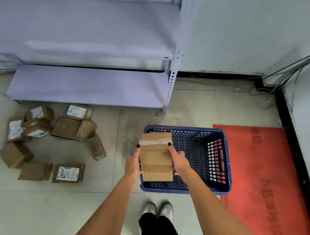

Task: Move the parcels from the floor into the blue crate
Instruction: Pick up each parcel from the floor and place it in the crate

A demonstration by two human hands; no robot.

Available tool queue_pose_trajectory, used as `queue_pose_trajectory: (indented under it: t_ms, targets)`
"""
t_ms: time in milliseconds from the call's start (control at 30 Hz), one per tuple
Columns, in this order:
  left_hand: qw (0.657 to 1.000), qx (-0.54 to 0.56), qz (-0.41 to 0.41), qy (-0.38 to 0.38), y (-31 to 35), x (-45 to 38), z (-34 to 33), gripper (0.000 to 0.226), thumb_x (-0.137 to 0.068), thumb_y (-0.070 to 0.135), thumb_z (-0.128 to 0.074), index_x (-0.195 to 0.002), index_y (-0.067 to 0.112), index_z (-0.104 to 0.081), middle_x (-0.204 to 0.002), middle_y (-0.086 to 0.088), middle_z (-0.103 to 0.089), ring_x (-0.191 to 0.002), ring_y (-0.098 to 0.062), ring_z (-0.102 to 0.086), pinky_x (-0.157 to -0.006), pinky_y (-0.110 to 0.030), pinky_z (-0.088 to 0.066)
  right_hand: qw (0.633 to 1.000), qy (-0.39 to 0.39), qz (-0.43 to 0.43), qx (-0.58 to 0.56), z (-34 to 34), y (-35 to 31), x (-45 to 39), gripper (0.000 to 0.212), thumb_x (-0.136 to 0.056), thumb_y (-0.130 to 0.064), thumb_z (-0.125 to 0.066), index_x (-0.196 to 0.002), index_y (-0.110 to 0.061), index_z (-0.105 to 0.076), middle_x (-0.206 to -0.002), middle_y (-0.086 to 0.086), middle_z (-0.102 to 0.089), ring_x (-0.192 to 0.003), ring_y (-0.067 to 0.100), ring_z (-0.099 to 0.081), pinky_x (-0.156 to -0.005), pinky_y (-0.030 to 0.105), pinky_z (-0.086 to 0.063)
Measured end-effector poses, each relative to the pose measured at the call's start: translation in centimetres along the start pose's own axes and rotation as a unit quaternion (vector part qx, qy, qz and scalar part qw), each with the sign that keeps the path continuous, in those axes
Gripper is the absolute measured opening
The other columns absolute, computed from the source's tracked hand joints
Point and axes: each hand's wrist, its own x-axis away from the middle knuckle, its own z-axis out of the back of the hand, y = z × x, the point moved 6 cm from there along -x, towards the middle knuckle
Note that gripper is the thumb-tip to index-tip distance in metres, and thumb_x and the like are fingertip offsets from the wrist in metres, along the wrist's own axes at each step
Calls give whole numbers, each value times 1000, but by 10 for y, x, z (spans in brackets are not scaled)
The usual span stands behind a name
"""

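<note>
Left hand: curled round the left side of the box; fingertip up at its taped top
Right hand: grips the box's right side
Box: between both hands, over the crate
Parcels: on the floor, well left of the left hand
Mat: right of the right hand, beyond the crate

- Even, soft daylight-like brightness; no glare.
- Faint shadows under the shelf at ten o'clock.
- Wide-angle bending at the edges, slight overall softness.
</note>
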Motion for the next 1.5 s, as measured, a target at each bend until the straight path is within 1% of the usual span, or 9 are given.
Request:
queue_pose_trajectory:
  t_ms: [133,233,367,467,567,667,833,1233,1500]
  targets:
    - [996,-84,-40,5,10,-11,-26,33,-88,27,-59,-110,12,-41,-116,-14,-52,-95,-25,-57,-68,-31,-49,998,-38,6,-42,20,7,-14,62,-90,-52,-45,-144,-27,-26,-135,8,-49,-115,29,-54,-83,38,-52]
    - [991,-118,-50,-46,9,-20,-43,49,-89,13,-55,-135,17,-39,-126,-8,-53,-111,-26,-55,-86,-34,-46,991,-69,16,-110,33,9,-17,36,-97,-28,-46,-132,-28,-38,-123,6,-54,-92,15,-57,-62,23,-45]
    - [989,-126,-45,-67,2,-12,-56,48,-88,-7,-43,-132,12,-49,-107,-4,-59,-100,-19,-56,-87,-30,-47,989,-33,12,-143,58,26,-27,47,-93,-30,-53,-136,-24,-36,-131,7,-50,-112,23,-51,-89,35,-44]
    - [997,-65,-24,-37,-6,-6,-67,25,-93,3,-41,-108,4,-60,-86,-6,-63,-80,-16,-59,-83,-31,-49,983,-11,-9,-184,71,38,-33,49,-90,-48,-50,-123,-13,-40,-120,6,-54,-106,23,-55,-81,34,-48]
    - [996,-88,-18,0,-16,-8,-84,21,-92,25,-48,-82,9,-58,-86,-11,-64,-79,-21,-60,-85,-35,-49,983,29,-6,-181,88,51,-43,46,-88,-50,-51,-111,-11,-42,-122,13,-55,-110,27,-57,-98,46,-47]
    - [989,-146,-29,11,-33,-9,-107,38,-83,44,-59,-103,12,-58,-106,-12,-66,-103,-29,-62,-101,-44,-46,979,22,0,-200,105,57,-48,39,-92,-31,-55,-121,-10,-40,-127,12,-52,-107,24,-54,-101,42,-45]
    - [991,-121,-41,-27,-62,-17,-145,40,-87,16,-62,-125,18,-50,-122,-3,-60,-100,-16,-59,-100,-40,-44,982,-38,21,-183,128,77,-71,58,-91,-5,-55,-143,-15,-32,-139,7,-50,-124,26,-51,-105,41,-42]
    - [938,-319,-137,16,-136,-146,-192,48,-93,5,-49,-138,20,-44,-101,-3,-47,-89,-17,-54,-87,-22,-45,990,-13,11,-142,124,138,-207,62,-94,4,-46,-147,-25,-28,-139,9,-48,-120,26,-52,-100,41,-48]
    - [921,-373,-115,0,-185,-254,-213,67,-90,8,-50,-148,11,-18,-148,-8,-35,-136,-24,-36,-113,-34,-31,996,-8,8,-88,90,173,-323,69,-91,1,-53,-146,-33,-28,-143,6,-47,-125,25,-51,-105,46,-44]
